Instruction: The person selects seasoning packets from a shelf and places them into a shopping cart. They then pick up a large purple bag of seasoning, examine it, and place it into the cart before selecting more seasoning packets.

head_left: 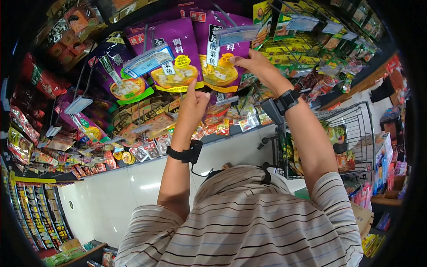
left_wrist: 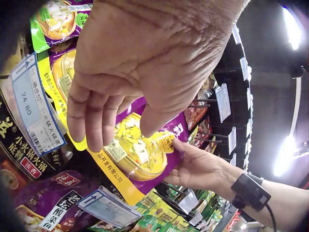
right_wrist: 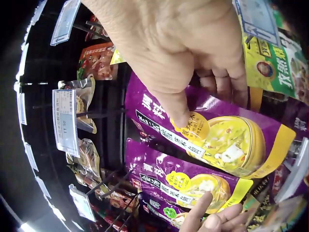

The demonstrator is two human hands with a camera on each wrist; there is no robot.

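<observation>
Two purple packets with yellow bottoms hang side by side, the right one (head_left: 222,73) and the left one (head_left: 173,78). My right hand (head_left: 263,69) grips the right packet by its side edge; in the right wrist view its thumb lies on the front of that packet (right_wrist: 229,145) and its fingers go behind. My left hand (head_left: 191,109) is at the lower edge of the left packet (right_wrist: 190,186), its fingers extended and holding nothing. In the left wrist view my left hand (left_wrist: 154,58) hangs in front of both packets; whether its fingertips touch them I cannot tell.
A blue-edged price tag (head_left: 149,61) juts out before the left packet, another tag (head_left: 238,34) before the right one. Green and yellow packets (head_left: 293,53) hang to the right. A wire shopping cart (head_left: 356,129) with goods stands at the right, beside the shelf.
</observation>
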